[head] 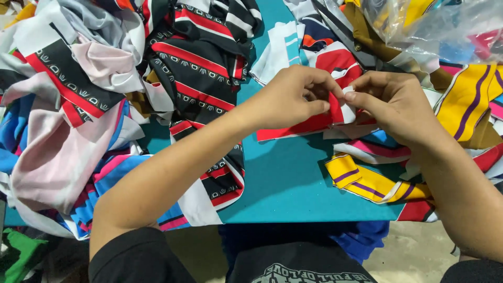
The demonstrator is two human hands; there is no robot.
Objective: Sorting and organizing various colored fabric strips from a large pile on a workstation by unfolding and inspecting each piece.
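- Nearest the camera, a black shirt front (298,267) and black sleeves sit at the bottom edge, with blue cloth (361,241) hanging below the table (283,183).
- Both bare forearms reach up over the teal table and meet above its middle.
- The yellow strip (367,181) with purple stripes lies on the table under the right forearm, close to the near edge.
- The left hand (288,97) is curled almost closed, thumb and forefinger pinching the red and white scrap (338,112) at its upper corner.
- The right hand (393,102) is likewise nearly closed, its fingertips (350,96) pressed on the same scrap from the other side (the two hands all but touch).
- The scrap lies mostly flat on the table beneath the hands, its red part stretching leftwards under the left wrist.
- Left of the arms, a pile of cuttings (68,120) in pink, blue, white and red covers that side of the table.
- Beside it, a black cloth (201,68) with red stripes and a white pattern runs from the far edge down under the left forearm.
- Farther off on the right lie more yellow and purple pieces (471,99), just beside the right wrist.
- At the far right corner, a clear plastic bag (440,23) holds coloured cloth.
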